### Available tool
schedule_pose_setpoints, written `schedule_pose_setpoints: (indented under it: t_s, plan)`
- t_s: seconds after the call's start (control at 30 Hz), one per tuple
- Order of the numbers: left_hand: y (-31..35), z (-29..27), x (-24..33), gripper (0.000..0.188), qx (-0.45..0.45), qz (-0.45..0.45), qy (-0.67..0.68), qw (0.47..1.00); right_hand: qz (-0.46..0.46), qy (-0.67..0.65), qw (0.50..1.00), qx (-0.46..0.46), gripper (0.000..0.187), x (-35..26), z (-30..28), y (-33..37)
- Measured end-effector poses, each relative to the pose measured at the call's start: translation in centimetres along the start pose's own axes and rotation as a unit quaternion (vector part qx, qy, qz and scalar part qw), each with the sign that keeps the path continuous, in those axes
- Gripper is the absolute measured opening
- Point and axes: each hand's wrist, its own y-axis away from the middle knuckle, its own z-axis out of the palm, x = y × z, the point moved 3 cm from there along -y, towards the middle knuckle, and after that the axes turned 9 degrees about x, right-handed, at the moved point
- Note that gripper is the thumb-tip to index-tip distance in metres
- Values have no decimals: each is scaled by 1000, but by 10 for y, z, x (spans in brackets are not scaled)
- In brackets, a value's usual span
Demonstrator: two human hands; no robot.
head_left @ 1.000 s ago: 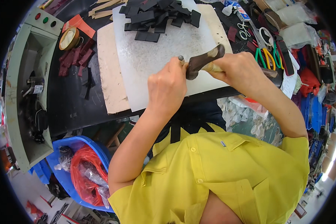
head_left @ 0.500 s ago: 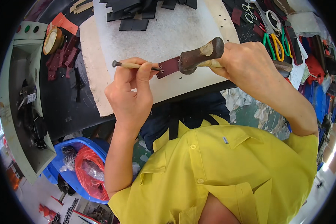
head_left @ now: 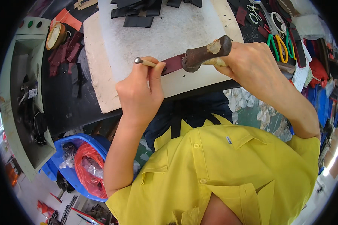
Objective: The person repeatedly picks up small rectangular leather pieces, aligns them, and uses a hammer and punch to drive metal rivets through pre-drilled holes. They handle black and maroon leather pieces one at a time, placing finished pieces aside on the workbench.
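Observation:
My left hand (head_left: 141,88) pinches a slim punch (head_left: 148,63) between thumb and fingers. The punch has a pale wrapped shaft and a round metal end pointing up; its working tip is hidden by the thumb. Beside the fingertips lies a maroon leather strip (head_left: 173,64) on the pale board (head_left: 154,80). In front of the strip's right part is the dark, worn head of a hammer (head_left: 199,56). My right hand (head_left: 249,60) is closed around the hammer's light-coloured handle, holding the head to the right of the punch.
Black strips (head_left: 138,21) lie on the board's far side. Maroon pieces (head_left: 65,52) and a round bowl (head_left: 55,36) are at the left, near a grey metal box (head_left: 12,93). Scissors and coloured-handled cutters (head_left: 281,48) lie far right. A blue tub (head_left: 62,170) stands below left.
My left hand has shifted right along the strip, and the punch has tilted to a steeper angle, its metal end now facing up more. The hammer has barely moved.

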Motion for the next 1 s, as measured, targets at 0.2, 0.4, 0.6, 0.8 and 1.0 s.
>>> schedule_pose_setpoints:
  t_s: [0.2, 0.4, 0.6, 0.8, 1.0]
  plan:
    - [-3, 0, 13, 15, 23, 75, -70, 994, 168, -98, 980, 47, 21, -1, -43, -34]
    - [-9, 5, 18, 16, 8, 99, -83, 992, 10, -214, 951, 224, 21, -9, -66, -48]
    - [-1, 6, 15, 15, -2, 88, -96, 992, 38, 32, 997, 56, 21, 5, -23, -25]
    - [0, 2, 16, 13, 6, -3, -58, 998, 31, -18, 999, 19, 27, -4, 21, -9]
    - [-9, -2, -2, 12, 46, -81, 118, 989, 21, -33, 999, 15, 26, -7, 19, -11]
